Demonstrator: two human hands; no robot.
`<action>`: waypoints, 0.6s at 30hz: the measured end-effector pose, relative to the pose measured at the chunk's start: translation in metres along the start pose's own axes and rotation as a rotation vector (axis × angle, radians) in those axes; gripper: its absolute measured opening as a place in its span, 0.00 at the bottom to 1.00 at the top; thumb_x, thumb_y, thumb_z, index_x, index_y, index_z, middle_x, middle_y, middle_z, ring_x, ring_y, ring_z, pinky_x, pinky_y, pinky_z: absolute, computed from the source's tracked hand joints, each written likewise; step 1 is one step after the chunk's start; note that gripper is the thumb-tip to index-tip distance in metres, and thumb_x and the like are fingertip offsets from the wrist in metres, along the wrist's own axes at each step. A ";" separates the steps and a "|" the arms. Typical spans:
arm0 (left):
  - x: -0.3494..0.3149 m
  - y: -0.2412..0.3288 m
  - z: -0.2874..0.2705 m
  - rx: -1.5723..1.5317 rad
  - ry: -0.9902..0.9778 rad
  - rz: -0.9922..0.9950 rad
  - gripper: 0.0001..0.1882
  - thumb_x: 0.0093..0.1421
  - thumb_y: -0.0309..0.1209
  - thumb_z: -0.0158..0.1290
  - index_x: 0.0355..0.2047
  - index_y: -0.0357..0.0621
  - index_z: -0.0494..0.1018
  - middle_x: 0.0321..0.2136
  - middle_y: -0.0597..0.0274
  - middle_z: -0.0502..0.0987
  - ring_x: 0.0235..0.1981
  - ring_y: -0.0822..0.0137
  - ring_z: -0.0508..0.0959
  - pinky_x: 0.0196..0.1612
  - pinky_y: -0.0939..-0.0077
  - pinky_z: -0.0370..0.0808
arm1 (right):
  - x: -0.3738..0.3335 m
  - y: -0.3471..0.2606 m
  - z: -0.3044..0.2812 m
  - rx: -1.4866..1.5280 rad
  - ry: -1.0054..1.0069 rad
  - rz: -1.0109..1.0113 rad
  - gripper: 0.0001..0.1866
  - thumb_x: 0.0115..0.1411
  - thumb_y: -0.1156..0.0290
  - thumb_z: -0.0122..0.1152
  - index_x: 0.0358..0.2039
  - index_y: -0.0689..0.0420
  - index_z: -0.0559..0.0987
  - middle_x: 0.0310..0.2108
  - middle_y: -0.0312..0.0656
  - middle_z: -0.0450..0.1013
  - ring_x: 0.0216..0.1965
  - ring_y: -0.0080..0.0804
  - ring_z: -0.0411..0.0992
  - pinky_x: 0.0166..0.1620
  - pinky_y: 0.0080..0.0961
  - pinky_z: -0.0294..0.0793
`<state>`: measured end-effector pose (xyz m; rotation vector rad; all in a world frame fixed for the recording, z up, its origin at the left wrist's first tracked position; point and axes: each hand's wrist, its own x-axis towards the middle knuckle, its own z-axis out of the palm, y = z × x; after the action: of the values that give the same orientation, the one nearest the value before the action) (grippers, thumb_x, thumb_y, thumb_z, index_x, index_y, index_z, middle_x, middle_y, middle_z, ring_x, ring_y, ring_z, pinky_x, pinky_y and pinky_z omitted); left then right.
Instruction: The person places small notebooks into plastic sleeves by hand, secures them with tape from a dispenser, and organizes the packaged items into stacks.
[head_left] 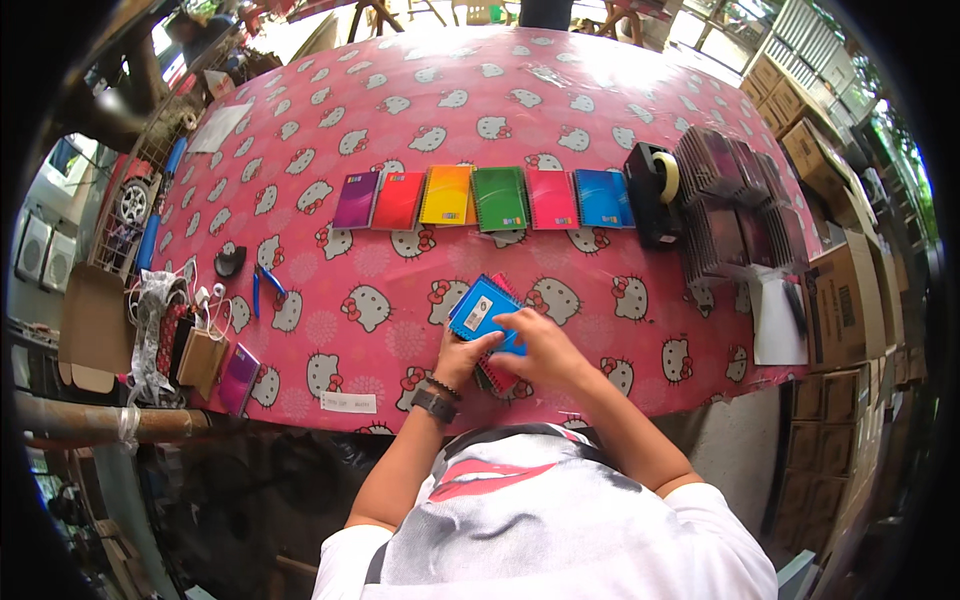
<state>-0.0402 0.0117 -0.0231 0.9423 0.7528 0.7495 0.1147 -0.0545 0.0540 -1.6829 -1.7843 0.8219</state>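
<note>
A small stack of spiral notebooks is held over the near middle of the table. On top lies a blue notebook (474, 312) with a white label, and a pink notebook (500, 380) sticks out askew beneath it. My left hand (463, 361) is closed around the stack's left side. Bent over the blue notebook's right part, my right hand (547, 350) grips it with its fingertips. Beyond stands a row of spiral notebooks: purple (355, 201), red (397, 202), yellow (444, 197), green (500, 200), pink (552, 201) and blue (600, 200).
A black tape dispenser (650, 205) ends the row, beside wrapped notebook stacks (712, 165). Blue-handled pliers (257, 290) and a black tape roll (230, 262) lie left, near a purple notebook (239, 380) and cables. Cardboard boxes (845, 300) stand right. A paper strip (348, 403) lies near the front edge.
</note>
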 end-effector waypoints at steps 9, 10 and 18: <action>-0.011 0.043 0.009 0.380 -0.375 0.325 0.45 0.36 0.22 0.66 0.56 0.46 0.57 0.50 0.61 0.67 0.49 0.68 0.70 0.50 0.73 0.69 | -0.028 0.029 -0.020 0.765 0.028 0.029 0.44 0.39 0.76 0.67 0.59 0.57 0.58 0.55 0.44 0.61 0.58 0.31 0.57 0.59 0.30 0.57; -0.009 0.035 0.006 0.365 -0.351 0.318 0.48 0.33 0.22 0.67 0.57 0.48 0.56 0.51 0.61 0.66 0.50 0.67 0.69 0.52 0.72 0.68 | -0.030 0.047 -0.010 0.763 0.052 0.009 0.46 0.37 0.79 0.63 0.60 0.56 0.57 0.56 0.43 0.59 0.58 0.31 0.58 0.59 0.29 0.57; -0.001 0.009 0.006 0.390 -0.140 0.418 0.52 0.31 0.20 0.64 0.58 0.47 0.52 0.52 0.58 0.63 0.52 0.63 0.67 0.55 0.69 0.66 | 0.001 0.047 0.016 0.818 0.124 -0.026 0.46 0.30 0.74 0.71 0.52 0.52 0.59 0.52 0.40 0.60 0.55 0.30 0.58 0.57 0.31 0.59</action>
<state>-0.0376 0.0121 -0.0124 1.5200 0.5937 0.9040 0.1335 -0.0526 0.0079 -1.1254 -1.1329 1.1926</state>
